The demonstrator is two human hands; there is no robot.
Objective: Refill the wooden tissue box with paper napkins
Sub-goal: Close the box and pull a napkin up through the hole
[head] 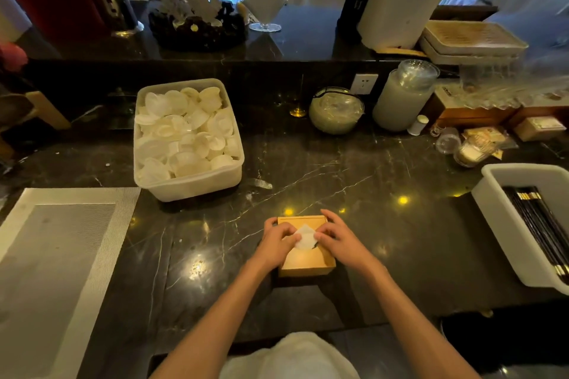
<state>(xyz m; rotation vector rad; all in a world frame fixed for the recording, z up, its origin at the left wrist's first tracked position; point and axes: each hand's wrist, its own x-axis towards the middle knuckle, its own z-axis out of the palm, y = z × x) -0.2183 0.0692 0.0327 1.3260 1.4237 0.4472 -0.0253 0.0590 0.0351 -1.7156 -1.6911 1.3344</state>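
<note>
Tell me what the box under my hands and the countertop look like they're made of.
The box looks like light wood with a smooth matte finish: even honey colour, crisp flat panels. The countertop looks like polished dark marble or similar stone: white veins and mirror-like reflections of ceiling lights.

Dark marble counter (354,169). Far left: translucent tub (187,184) filled with white shells (184,132). Near left: woven placemat (61,255). Right edge: white bin (492,203) holding dark chopsticks (542,224). Far right: lidded glass jar (403,95).
</note>
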